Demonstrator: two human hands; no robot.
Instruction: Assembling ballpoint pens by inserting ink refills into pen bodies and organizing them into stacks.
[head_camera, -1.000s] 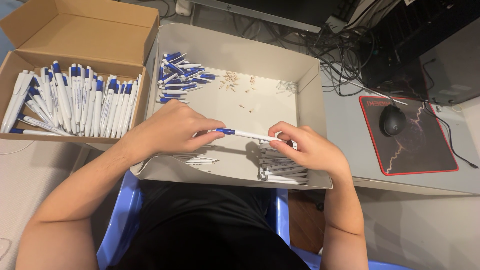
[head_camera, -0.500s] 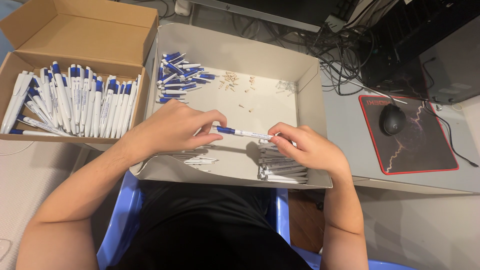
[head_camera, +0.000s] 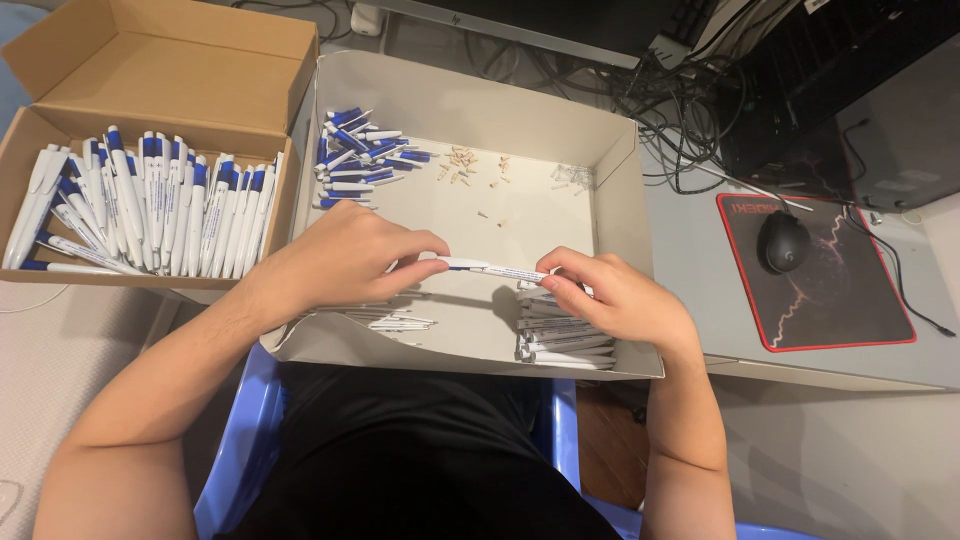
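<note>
Holding white pen (head_camera: 495, 268) level over grey tray (head_camera: 610, 175): left hand (head_camera: 345, 255) fingers pinched on one end, right hand (head_camera: 615, 295) fingers pinched on other. Finished pens fill cardboard box (head_camera: 150, 205) alongside.

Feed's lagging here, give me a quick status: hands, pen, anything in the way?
Left hand and right hand both pinch one white pen over the grey tray. Nothing between them.

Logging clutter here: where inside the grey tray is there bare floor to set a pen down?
Bare floor lies mid-tray in the shallow grey cardboard tray, between the blue-and-white pen parts, tiny beige springs and the hands. The front edge is crowded: white barrels under the right hand, thin refills under the left hand.
</note>
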